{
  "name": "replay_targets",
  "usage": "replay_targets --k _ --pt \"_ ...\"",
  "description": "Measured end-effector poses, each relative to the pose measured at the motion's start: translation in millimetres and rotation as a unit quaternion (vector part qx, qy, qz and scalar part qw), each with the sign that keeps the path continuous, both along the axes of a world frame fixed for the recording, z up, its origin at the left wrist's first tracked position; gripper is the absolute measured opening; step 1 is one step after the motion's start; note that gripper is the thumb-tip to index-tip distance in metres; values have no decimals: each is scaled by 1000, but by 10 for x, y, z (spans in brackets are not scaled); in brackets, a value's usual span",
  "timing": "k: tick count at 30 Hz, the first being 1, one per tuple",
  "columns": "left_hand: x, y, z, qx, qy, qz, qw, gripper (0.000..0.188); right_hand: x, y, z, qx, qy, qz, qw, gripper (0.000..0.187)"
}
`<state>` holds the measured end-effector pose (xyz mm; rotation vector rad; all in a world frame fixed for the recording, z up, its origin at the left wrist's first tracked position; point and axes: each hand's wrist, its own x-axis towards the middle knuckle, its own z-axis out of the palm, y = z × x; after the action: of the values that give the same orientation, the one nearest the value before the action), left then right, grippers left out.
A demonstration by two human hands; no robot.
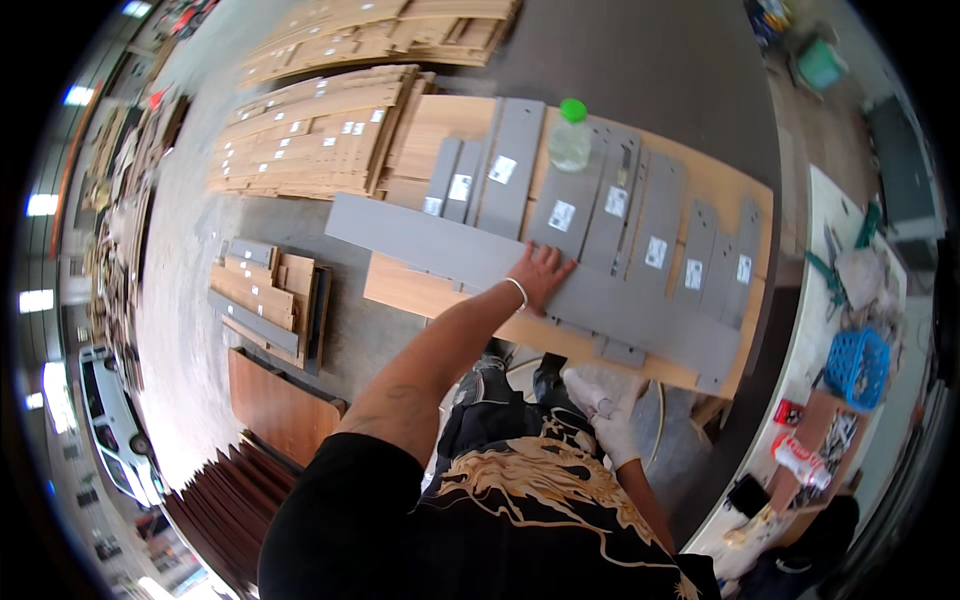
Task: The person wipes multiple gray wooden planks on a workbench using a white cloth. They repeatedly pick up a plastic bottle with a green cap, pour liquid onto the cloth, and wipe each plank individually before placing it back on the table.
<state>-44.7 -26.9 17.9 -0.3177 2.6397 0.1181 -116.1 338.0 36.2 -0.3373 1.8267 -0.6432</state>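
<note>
My left hand (543, 277), bare with a white band at the wrist, lies fingers spread on a long grey board (430, 240). The board slants across the near part of a wooden worktop (395, 282) and covers the lower ends of other pieces. Beyond it, several narrower grey panels (515, 165) with white labels lie side by side. A clear bottle with a green cap (570, 145) stands among them. Low by my body, below the worktop's front edge, is my right hand (614, 437) in a white glove. Its fingers are too unclear to show whether it holds anything.
Stacks of labelled wooden boards (310, 130) lie beyond and to the left, with a smaller pile (262, 300) on the floor. A white side bench (822, 215) at right carries a blue basket (857, 368), a phone (747, 495) and a box of hardware (838, 440).
</note>
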Motion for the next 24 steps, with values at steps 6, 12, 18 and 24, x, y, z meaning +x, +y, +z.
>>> replay_targets --k 6,12,18,24 --pt "419 332 217 55 46 10 997 142 34 -365 -310 -64 -45 154 985 43" --pt "1238 707 1229 134 187 106 967 133 218 -477 -887 -102 6 157 982 31" --pt "2445 814 1796 127 397 255 872 131 404 -1149 -769 -219 14 288 932 27" --pt "4039 496 2333 118 600 379 695 130 1406 -2084 -116 -145 -89 267 948 26"
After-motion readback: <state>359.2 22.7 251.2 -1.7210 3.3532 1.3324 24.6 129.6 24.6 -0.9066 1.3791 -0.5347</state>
